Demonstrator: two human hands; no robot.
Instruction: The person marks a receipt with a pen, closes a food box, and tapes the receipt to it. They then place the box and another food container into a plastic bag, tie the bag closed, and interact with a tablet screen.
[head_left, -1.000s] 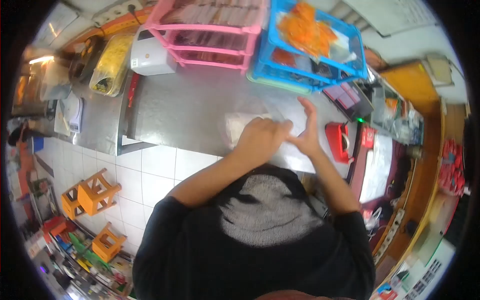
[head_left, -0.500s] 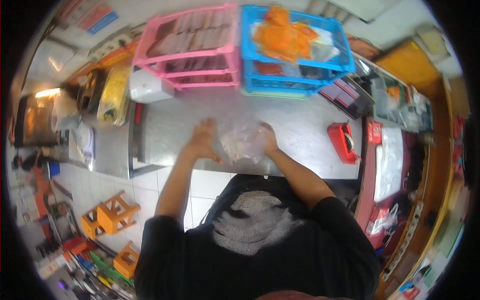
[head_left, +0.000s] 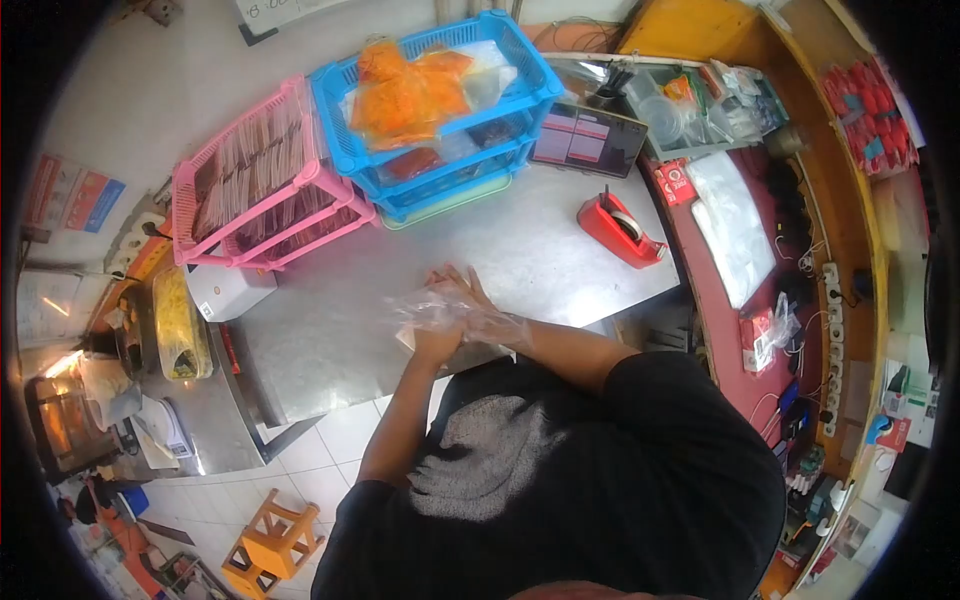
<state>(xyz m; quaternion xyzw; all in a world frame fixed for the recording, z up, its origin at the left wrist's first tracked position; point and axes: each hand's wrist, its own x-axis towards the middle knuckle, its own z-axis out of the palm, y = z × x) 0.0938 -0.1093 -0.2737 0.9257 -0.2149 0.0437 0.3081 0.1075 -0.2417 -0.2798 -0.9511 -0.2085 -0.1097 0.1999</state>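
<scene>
clear plastic bag lay at desk's near edge, long axis 9-to-3 | both hands on it; right hand at 12, fingers spread flat over film | left hand at 6, fingers pinching bag | tape dispenser at 2, well apart

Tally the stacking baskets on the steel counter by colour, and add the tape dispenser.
Pink baskets: 2
Blue baskets: 2
Red tape dispenser: 1
Total: 5
</scene>
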